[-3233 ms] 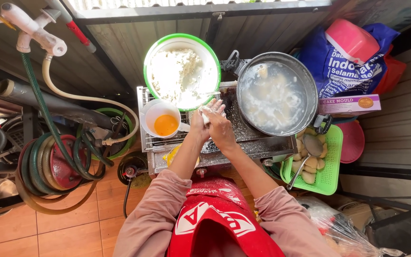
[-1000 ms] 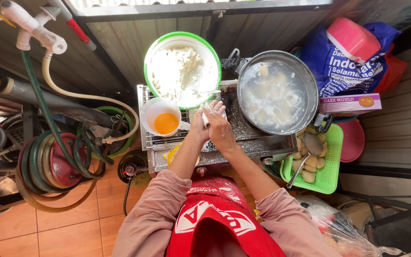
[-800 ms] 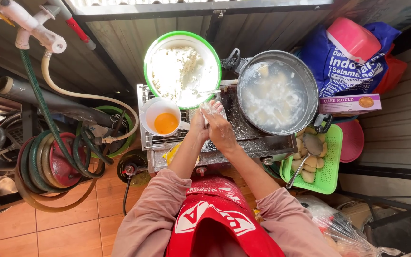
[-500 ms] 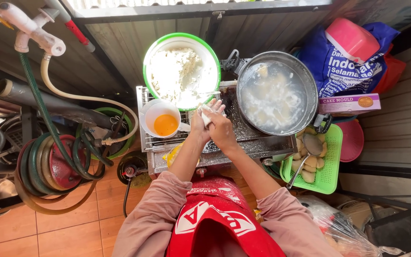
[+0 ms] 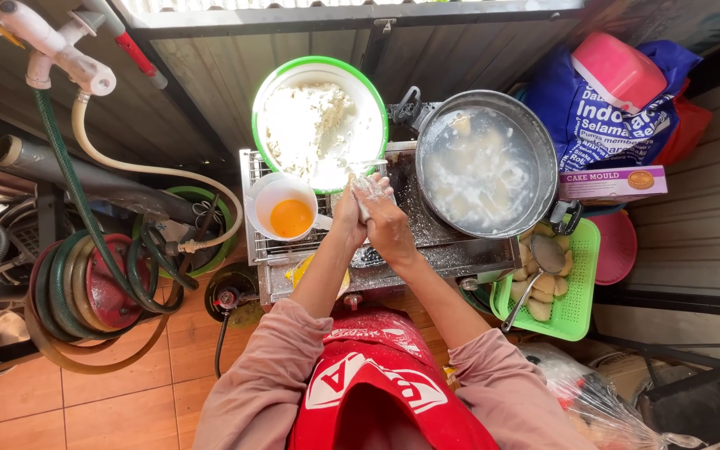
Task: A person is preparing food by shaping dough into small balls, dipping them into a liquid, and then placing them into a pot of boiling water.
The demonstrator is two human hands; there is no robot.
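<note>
Head view, looking straight down. Both hands are meeting over the floured stove surface (image 5: 427,242), between the green-rimmed bowl of white dough (image 5: 320,125) and the frying pan (image 5: 487,162). The left hand (image 5: 348,215) and right hand (image 5: 383,223) are pressing together, fingers (image 5: 370,187) curling around a small pale lump of dough (image 5: 363,200); I am reading this as both hands clenched on it, palms facing each other, though the lump itself is mostly hidden. Forearms are angling up from the pink sleeves, elbows apart, wrists nearly touching.

Risks, as I judge them: the hands are working just beside the pan of pale liquid with pieces floating in it, so a slip could mean a splash or a burn if it is hot. The white cup of orange liquid (image 5: 287,210) is sitting near the left wrist; an elbow swing could tip it. The green tray of pieces (image 5: 577,292) with its skimmer ladle (image 5: 543,258) is sitting at the stove's right edge.
</note>
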